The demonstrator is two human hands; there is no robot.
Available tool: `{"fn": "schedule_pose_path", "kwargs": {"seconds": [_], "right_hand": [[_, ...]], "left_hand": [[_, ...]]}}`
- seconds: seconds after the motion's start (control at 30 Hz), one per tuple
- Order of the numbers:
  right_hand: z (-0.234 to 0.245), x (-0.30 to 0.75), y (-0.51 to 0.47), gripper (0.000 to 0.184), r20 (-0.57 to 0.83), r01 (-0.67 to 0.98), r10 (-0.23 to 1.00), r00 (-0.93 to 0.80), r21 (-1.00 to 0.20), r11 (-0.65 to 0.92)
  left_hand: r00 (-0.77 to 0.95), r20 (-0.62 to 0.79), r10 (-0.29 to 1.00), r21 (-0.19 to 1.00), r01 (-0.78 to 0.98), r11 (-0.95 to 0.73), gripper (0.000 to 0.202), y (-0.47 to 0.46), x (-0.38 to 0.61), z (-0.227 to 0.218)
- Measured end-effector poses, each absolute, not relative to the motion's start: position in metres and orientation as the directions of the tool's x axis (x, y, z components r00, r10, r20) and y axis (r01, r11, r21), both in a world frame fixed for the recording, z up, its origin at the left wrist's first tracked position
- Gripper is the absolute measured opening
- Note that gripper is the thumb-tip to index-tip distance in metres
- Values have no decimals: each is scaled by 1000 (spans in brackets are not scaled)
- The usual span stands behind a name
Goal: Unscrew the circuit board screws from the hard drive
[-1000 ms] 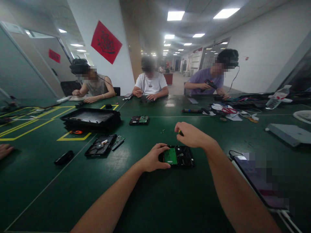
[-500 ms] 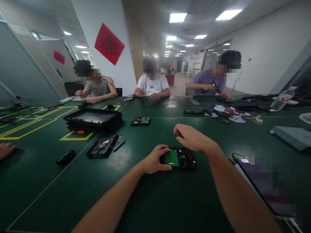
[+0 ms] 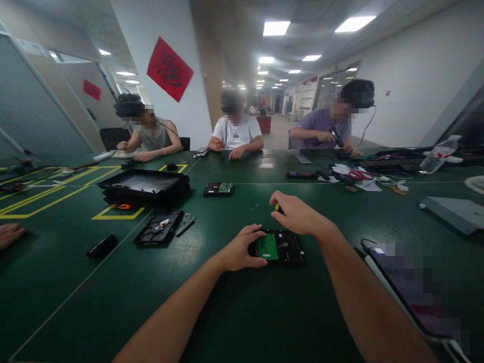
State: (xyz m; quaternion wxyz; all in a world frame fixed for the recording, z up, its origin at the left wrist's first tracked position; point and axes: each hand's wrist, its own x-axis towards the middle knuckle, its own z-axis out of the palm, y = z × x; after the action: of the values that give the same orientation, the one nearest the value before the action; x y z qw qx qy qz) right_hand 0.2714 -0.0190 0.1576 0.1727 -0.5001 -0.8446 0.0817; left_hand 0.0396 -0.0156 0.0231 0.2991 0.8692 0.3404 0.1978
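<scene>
A black hard drive point(image 3: 282, 248) with a green circuit board facing up lies on the green table point(image 3: 234, 312) in front of me. My left hand point(image 3: 240, 248) grips its left edge, fingers curled round it. My right hand point(image 3: 297, 214) is closed on a small screwdriver point(image 3: 278, 207) with a yellow-and-black handle, held upright over the drive's far edge. A few tiny screws point(image 3: 255, 205) lie loose just beyond the drive.
Another drive point(image 3: 218, 188), an opened drive with a loose board point(image 3: 161, 227), a black tray point(image 3: 145, 184) and a black remote-like object point(image 3: 100, 245) lie left. A phone point(image 3: 412, 282) rests at right. Three people work across the table; another person's hand point(image 3: 9, 234) shows at far left.
The view shifted slightly. My right hand turned a little on the screwdriver and the yellow handle shows again; my left hand stays on the drive.
</scene>
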Motion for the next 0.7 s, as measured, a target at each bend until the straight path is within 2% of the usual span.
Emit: {"fn": "schedule_pose_path", "kwargs": {"seconds": [0.17,0.3,0.43,0.53,0.6,0.7], "right_hand": [[152,270,-15,22,248,809,866,-434,-315,495],[141,267,-9,36,314,820,878,-361,-342,459],[116,260,-11,35,436,829,855,-279,-340,444],[91,257,-23,44,556,786,810,-188,-409,463],[76,257,-30,54,596,713,782,-179,-469,521],[63,258,-33,57,631,622,756,-173,-525,581]], "left_hand": [[694,171,700,643,459,-613,87,-15,41,29],[708,161,688,621,469,-628,87,-14,42,32],[708,155,689,604,484,-633,87,-13,42,31],[706,169,687,603,478,-639,85,-14,40,31],[708,176,684,595,478,-646,84,-14,38,31],[706,187,683,586,478,-655,83,-13,36,30]]}}
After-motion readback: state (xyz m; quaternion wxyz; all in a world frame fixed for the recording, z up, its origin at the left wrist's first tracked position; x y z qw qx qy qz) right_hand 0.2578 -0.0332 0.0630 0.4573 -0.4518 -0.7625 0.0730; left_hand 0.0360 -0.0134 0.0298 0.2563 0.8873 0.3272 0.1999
